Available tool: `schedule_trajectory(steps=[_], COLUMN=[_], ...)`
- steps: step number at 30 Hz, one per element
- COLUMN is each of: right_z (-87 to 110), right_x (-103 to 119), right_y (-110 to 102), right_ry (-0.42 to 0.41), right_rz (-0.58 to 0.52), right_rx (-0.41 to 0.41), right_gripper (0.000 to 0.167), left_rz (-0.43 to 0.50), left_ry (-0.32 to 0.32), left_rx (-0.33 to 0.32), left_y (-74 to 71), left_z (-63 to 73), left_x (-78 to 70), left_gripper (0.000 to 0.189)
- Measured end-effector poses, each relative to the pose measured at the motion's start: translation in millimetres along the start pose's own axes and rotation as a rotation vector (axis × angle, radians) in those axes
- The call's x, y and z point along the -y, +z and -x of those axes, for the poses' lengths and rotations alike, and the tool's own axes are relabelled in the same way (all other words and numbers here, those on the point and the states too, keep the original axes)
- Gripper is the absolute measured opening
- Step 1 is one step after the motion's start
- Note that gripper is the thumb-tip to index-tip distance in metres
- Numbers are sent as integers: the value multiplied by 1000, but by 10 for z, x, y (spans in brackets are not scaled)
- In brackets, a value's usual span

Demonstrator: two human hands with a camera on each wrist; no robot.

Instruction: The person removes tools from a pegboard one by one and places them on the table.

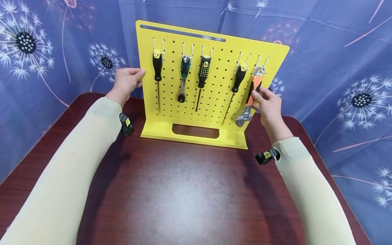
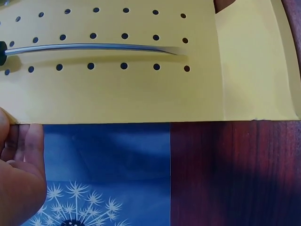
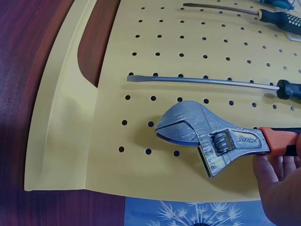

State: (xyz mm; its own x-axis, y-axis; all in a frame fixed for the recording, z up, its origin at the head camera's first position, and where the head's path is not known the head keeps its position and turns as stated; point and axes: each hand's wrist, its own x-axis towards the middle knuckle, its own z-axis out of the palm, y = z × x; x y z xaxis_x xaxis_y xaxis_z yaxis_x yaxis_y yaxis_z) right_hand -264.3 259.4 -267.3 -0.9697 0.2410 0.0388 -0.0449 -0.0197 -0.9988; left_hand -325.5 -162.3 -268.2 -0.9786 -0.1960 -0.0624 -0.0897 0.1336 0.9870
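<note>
A yellow pegboard stands upright on the table with tools hanging from its white hooks. At its left edge, my left hand pinches the board between thumb and fingers. My right hand grips the orange and black handle of an adjustable wrench, whose top end is at the rightmost hooks. In the right wrist view the wrench's steel head lies in front of the board, its jaws pointing toward the base. Just left of the wrench hangs a black-handled screwdriver.
Further left hang a checkered-grip screwdriver, a green and black ratchet and another black screwdriver. The board's base lip rests on the dark red wooden table. A blue dandelion-print curtain surrounds the table's back and sides.
</note>
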Motion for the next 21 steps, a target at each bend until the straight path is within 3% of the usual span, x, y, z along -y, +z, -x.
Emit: schedule_trajectory(steps=[2,7,21], right_z=[38,108,239], right_x=[14,27,80], right_y=[-14,-52,-111], right_ry=[8,4,-51], right_rz=[-3,-12,-50], right_rx=[11,41,55], right_gripper=[35,10,12], left_rz=[-8,-17,-2], left_ry=[6,17,31], left_rx=[-6,-1,12], left_y=[0,1,-10], left_z=[6,22,21], left_x=[3,5,3], left_gripper=[43,42,42])
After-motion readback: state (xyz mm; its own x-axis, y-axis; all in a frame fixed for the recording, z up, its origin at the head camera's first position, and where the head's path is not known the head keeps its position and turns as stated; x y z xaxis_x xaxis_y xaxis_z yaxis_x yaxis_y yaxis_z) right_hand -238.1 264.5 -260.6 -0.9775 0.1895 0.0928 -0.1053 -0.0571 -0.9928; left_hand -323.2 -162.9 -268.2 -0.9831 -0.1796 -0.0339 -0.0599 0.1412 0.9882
